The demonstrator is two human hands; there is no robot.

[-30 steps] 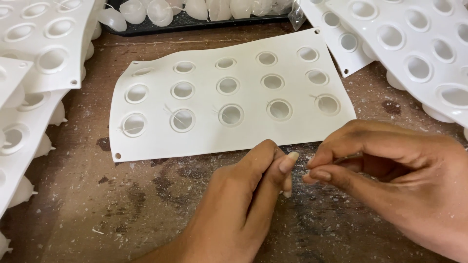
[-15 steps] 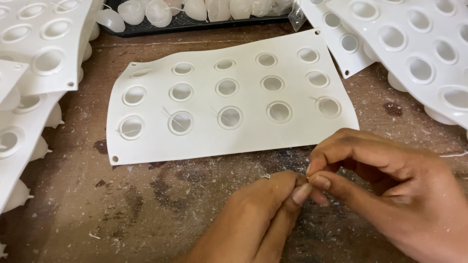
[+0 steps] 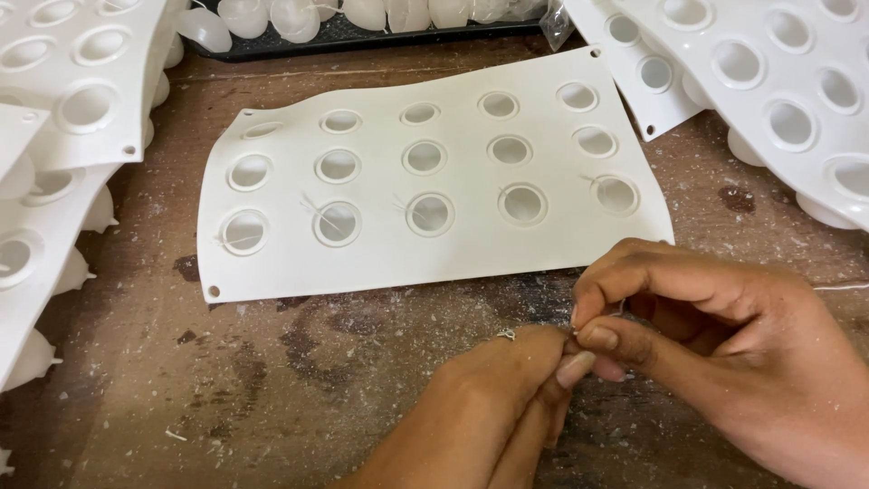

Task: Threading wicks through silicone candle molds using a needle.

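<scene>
Scuffed wooden tabletop (image 3: 272, 398), white silicone mould sheet (image 3: 434, 254) lying flat. Left hand (image 3: 489, 398) and right hand (image 3: 715, 344) meet just below it, fingers pinching something tiny, possibly a wick, held close for fine handling.

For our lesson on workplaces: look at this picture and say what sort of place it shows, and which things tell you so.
Probably a small craft workshop, perhaps for candle making. A white mould sheet with round cavities lies on a worn, wax-flecked wooden table, more moulds are stacked alongside, and the left hand and right hand pinch something small together.
</scene>
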